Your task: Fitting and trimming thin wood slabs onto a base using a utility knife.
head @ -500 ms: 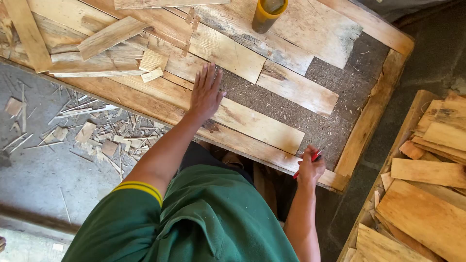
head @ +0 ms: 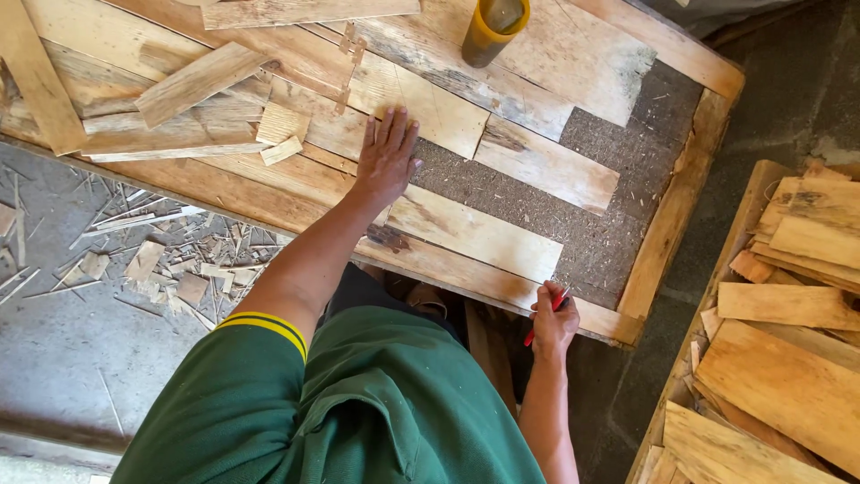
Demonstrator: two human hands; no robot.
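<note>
Fingers (head: 391, 134) flat on plank (head: 430, 112); right hand (head: 553, 324) grips pencil (head: 544, 321).

1. A wooden workbench (head: 676, 206) with a raised rim is seen, its dark rough board (head: 618, 152) partly covered by flat planks (head: 475, 233).
2. Loose offcuts (head: 279, 134) are scattered on its left part.
3. A yellow cup (head: 493, 27) is stood near the far edge.
4. The grey floor (head: 63, 341) below is strewn with wood chips (head: 170, 269).
</note>
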